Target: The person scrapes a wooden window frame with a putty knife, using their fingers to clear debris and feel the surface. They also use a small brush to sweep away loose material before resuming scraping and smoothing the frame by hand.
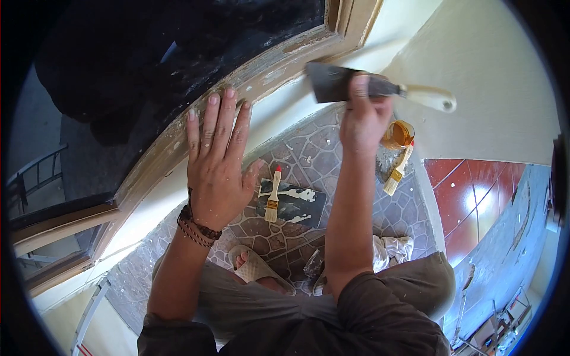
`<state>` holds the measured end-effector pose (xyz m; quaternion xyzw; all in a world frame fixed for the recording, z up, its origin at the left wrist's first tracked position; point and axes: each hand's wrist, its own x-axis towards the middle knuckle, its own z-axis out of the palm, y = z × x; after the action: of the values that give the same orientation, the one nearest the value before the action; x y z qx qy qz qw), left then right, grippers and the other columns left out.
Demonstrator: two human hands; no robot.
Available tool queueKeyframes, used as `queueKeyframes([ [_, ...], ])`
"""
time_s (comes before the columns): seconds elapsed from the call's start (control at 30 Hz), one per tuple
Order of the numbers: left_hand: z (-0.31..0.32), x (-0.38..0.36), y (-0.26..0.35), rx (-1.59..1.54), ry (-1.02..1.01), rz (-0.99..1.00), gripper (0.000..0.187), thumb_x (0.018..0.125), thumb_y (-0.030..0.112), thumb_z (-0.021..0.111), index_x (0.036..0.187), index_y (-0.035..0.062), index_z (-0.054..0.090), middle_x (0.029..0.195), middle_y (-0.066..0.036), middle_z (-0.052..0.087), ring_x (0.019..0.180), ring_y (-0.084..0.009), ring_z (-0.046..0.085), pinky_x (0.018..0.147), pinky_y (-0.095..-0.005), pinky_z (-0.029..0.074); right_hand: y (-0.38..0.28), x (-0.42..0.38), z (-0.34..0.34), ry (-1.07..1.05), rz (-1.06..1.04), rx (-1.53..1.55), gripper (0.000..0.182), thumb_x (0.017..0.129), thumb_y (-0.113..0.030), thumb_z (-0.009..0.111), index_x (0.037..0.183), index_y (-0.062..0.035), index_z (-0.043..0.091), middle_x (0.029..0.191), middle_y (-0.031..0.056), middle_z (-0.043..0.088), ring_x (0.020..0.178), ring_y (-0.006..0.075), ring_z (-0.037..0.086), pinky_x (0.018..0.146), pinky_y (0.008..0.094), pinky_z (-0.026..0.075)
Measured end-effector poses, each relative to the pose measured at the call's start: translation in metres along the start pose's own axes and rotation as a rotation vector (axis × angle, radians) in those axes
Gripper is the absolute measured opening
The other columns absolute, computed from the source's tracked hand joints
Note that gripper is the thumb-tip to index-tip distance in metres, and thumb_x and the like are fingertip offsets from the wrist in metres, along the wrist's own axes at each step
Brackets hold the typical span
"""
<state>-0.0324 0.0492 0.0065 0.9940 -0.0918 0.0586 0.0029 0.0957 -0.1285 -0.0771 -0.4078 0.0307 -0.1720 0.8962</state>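
Observation:
My left hand lies flat with its fingers stretched out, fingertips on the worn wooden window frame; it holds nothing. In my right hand is a wide scraper, gripped at its metal part near the blade. The blade points left toward the frame and the pale handle sticks out to the right. Dark glass fills the window beyond the frame. The scraper is slightly blurred.
On the stone-patterned floor lie a dark plate and a brush across it. An open jar and another brush stand right of my forearm, near a white cloth. The pale wall rises at right.

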Motion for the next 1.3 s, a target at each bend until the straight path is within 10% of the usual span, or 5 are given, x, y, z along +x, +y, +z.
queueKeyframes([
  [1.0,0.027,0.048,0.025,0.040,0.043,0.106,0.075,0.077,0.020,0.070,0.144,0.0079,0.040,0.157,-0.011,0.024,0.147,-0.0294,0.018,0.116,-0.0581,0.005,-0.025,0.041,-0.016,-0.396,-0.021,-0.229,0.023,0.087,-0.011,0.073,0.103,-0.0012,0.061,0.095,0.0050,0.065,0.088,0.0129,0.057,0.084,0.0286,0.043],
  [1.3,0.045,0.092,0.053,0.102,0.094,0.230,0.074,0.073,0.020,0.073,0.140,0.0091,0.044,0.153,-0.007,0.033,0.143,-0.0217,0.026,0.120,-0.0476,0.011,-0.039,0.022,-0.035,-0.083,-0.098,-0.117,0.038,0.082,-0.016,0.079,0.109,0.0018,0.060,0.099,0.0072,0.066,0.090,0.0141,0.059,0.084,0.0277,0.045],
])
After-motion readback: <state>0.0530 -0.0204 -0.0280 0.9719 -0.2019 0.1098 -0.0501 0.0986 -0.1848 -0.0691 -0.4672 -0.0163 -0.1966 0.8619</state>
